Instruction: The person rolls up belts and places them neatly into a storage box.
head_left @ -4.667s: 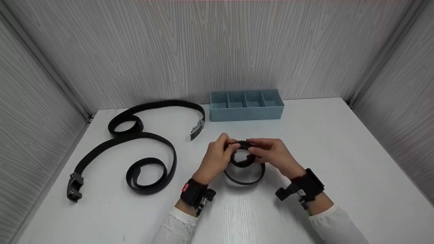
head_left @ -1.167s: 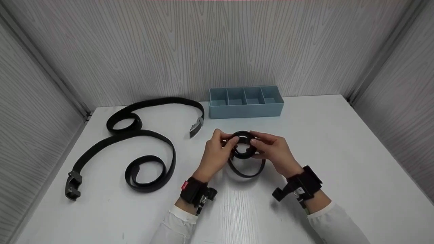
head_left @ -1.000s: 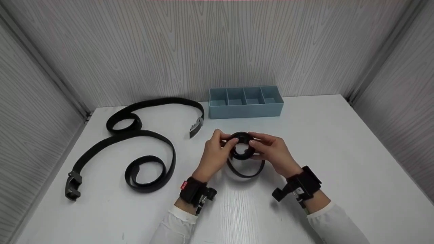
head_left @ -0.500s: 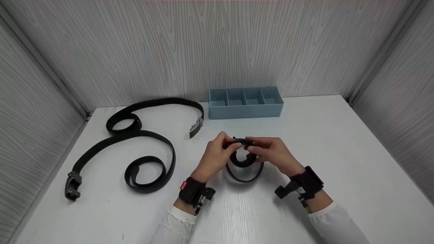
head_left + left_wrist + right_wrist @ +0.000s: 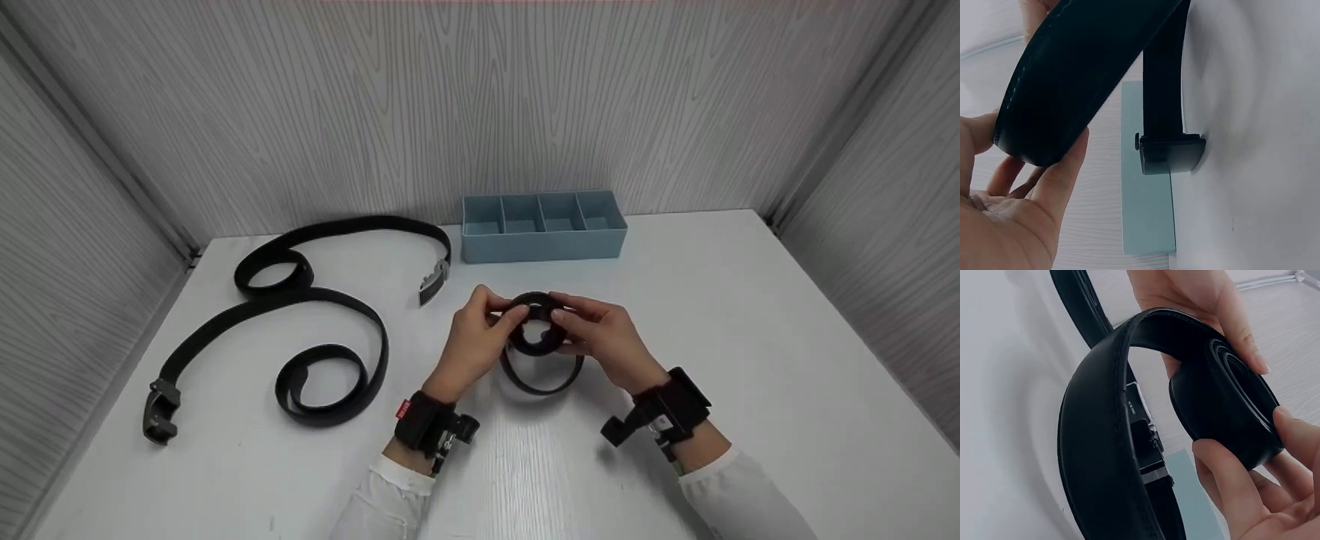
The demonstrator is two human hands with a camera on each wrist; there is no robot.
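Observation:
A black leather belt (image 5: pixel 537 346) is wound into a tight coil between both hands above the table. My left hand (image 5: pixel 478 337) pinches the coil's left side, thumb toward the near face. On the opposite side my right hand (image 5: pixel 604 334) pinches it between thumb and fingers. In the right wrist view several layers of the coiled belt (image 5: pixel 1224 399) show, and its loose length sweeps round in a wide loop. The belt's buckle (image 5: pixel 1145 433) appears inside that loop. In the left wrist view the buckle (image 5: pixel 1171 154) hangs at the strap's end, close to the table.
Two more black belts lie on the left: one (image 5: pixel 352 225) at the back with a silver buckle (image 5: pixel 435 281), the other (image 5: pixel 232 319) in front, partly coiled. A blue-grey box (image 5: pixel 544 247) with several compartments stands at the back wall, beyond the hands, on the white table (image 5: pixel 712 322).
Both hands keep hold of the coiled belt, tipping it back and forth. Since half a second ago the coil has risen slightly and turned its open face toward the head camera. The other belts stay put.

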